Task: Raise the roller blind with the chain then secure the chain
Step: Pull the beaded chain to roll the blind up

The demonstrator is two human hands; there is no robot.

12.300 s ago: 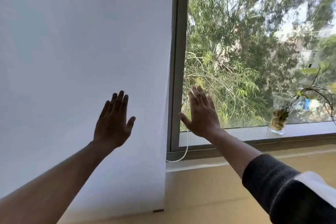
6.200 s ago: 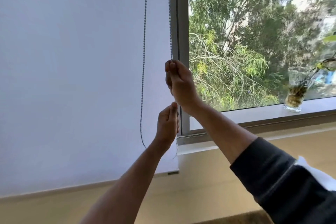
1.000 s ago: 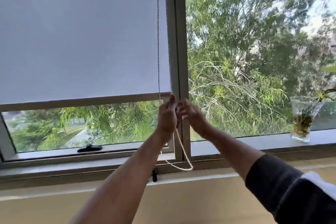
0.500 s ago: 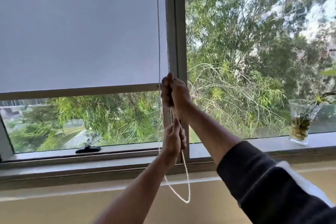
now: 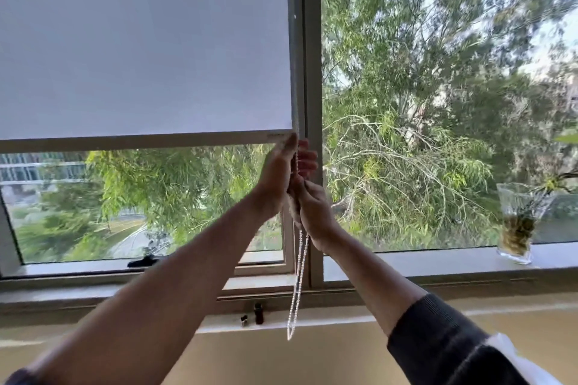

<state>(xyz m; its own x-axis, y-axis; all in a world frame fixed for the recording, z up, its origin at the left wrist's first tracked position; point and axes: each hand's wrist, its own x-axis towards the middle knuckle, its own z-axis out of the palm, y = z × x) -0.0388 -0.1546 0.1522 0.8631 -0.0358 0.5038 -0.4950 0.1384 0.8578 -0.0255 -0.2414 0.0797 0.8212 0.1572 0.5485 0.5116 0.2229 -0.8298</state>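
Head view: blind [image 5: 144, 40] roughly half raised, hem at 9 o'clock of hands. Left hand [image 5: 276, 175] and right hand [image 5: 312, 206] both clamp chain [image 5: 297, 275] at centre; loop hangs toward 6 o'clock. Remaining: more raising, securing chain.
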